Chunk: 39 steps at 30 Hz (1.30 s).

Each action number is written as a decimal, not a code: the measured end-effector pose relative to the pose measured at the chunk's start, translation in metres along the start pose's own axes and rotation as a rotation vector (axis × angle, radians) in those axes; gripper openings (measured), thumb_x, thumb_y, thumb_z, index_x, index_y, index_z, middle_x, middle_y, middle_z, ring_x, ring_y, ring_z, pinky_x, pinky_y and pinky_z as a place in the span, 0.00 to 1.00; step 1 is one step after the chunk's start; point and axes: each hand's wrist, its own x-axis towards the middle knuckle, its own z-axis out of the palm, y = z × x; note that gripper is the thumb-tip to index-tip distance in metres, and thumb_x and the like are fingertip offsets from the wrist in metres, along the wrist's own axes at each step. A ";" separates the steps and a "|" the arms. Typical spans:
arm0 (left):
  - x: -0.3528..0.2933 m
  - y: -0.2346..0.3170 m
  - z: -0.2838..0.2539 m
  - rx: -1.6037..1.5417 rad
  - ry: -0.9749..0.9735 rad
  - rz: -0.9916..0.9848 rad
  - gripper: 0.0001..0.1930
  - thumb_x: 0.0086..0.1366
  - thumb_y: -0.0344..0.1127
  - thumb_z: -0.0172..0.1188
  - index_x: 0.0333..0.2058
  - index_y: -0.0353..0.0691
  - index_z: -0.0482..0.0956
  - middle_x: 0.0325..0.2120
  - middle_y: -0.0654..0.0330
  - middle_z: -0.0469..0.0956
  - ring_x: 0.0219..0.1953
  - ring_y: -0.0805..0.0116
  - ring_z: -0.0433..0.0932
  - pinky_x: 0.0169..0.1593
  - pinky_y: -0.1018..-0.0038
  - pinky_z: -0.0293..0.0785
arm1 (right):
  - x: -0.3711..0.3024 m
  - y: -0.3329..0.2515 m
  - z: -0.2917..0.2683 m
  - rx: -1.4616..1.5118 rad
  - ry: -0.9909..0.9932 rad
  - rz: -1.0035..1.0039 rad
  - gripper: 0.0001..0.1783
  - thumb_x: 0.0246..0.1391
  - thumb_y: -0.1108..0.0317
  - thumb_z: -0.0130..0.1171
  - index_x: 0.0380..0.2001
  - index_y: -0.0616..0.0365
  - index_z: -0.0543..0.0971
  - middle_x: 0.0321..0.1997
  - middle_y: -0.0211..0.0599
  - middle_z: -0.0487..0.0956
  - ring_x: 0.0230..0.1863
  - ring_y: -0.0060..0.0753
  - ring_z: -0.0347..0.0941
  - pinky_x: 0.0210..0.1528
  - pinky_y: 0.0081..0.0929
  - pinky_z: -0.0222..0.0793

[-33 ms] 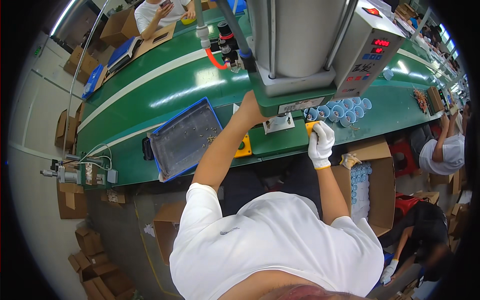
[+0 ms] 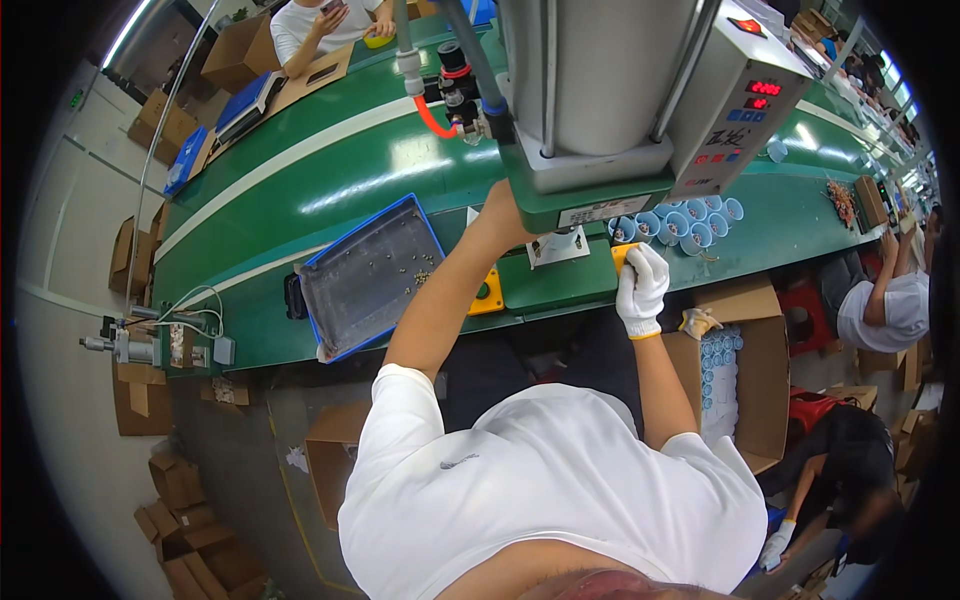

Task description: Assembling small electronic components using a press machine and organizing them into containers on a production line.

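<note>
My left hand (image 2: 506, 214) reaches in under the head of a bench press (image 2: 590, 150); the press head hides its fingers. Close to it, a pale metal fixture plate (image 2: 558, 248) sits on the green press base (image 2: 555, 285). My right hand (image 2: 642, 285), in a white knit glove with a yellow cuff, is closed with curled fingers against a yellow button box (image 2: 622, 254) at the base's right end. A second yellow button box (image 2: 487, 293), with a round green button, shows beside my left forearm.
A blue-rimmed tray (image 2: 327, 300) with small brass-coloured parts lies left of the press. Several light blue cups (image 2: 697, 236) stand to its right. A carton (image 2: 765, 385) with more blue cups is by my right arm. Co-workers sit at the far side and right.
</note>
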 end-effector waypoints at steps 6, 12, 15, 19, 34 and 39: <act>-0.006 0.024 -0.020 -0.032 -0.108 -0.246 0.17 0.63 0.43 0.75 0.48 0.42 0.89 0.40 0.49 0.89 0.42 0.43 0.87 0.48 0.54 0.84 | 0.002 0.001 -0.004 0.035 -0.008 -0.011 0.23 0.57 0.80 0.63 0.57 0.56 0.80 0.58 0.50 0.81 0.56 0.59 0.79 0.61 0.52 0.75; -0.185 0.050 -0.023 0.125 0.129 -0.566 0.10 0.66 0.36 0.75 0.43 0.38 0.92 0.46 0.52 0.89 0.47 0.50 0.88 0.53 0.60 0.85 | 0.003 -0.005 0.008 0.104 -0.016 0.015 0.21 0.55 0.81 0.64 0.53 0.57 0.80 0.56 0.49 0.81 0.54 0.59 0.79 0.58 0.50 0.76; -0.211 0.055 -0.010 0.234 0.381 -0.378 0.09 0.64 0.33 0.76 0.41 0.37 0.91 0.46 0.54 0.89 0.47 0.51 0.88 0.54 0.60 0.86 | 0.007 -0.013 0.006 0.048 -0.014 0.035 0.17 0.57 0.81 0.63 0.50 0.58 0.81 0.55 0.51 0.83 0.54 0.59 0.79 0.58 0.49 0.75; -0.195 0.055 -0.011 0.389 0.384 -0.211 0.07 0.58 0.32 0.77 0.34 0.40 0.88 0.42 0.58 0.88 0.45 0.53 0.88 0.47 0.63 0.87 | 0.002 -0.001 -0.014 -0.052 -0.079 -0.052 0.11 0.62 0.76 0.62 0.46 0.61 0.86 0.52 0.50 0.87 0.52 0.58 0.81 0.60 0.49 0.76; -0.399 0.139 0.050 0.229 0.712 -0.969 0.07 0.75 0.37 0.67 0.42 0.41 0.88 0.43 0.56 0.87 0.47 0.51 0.87 0.52 0.60 0.83 | 0.028 -0.053 -0.003 0.024 -0.289 0.517 0.24 0.73 0.62 0.59 0.64 0.67 0.81 0.62 0.55 0.81 0.63 0.56 0.77 0.68 0.48 0.72; -0.525 0.143 0.075 0.097 0.840 -1.351 0.11 0.76 0.41 0.64 0.47 0.40 0.85 0.44 0.47 0.88 0.47 0.42 0.87 0.52 0.54 0.82 | 0.030 -0.046 -0.003 -0.357 -0.365 0.270 0.27 0.74 0.51 0.54 0.61 0.60 0.85 0.62 0.54 0.83 0.64 0.60 0.76 0.70 0.51 0.68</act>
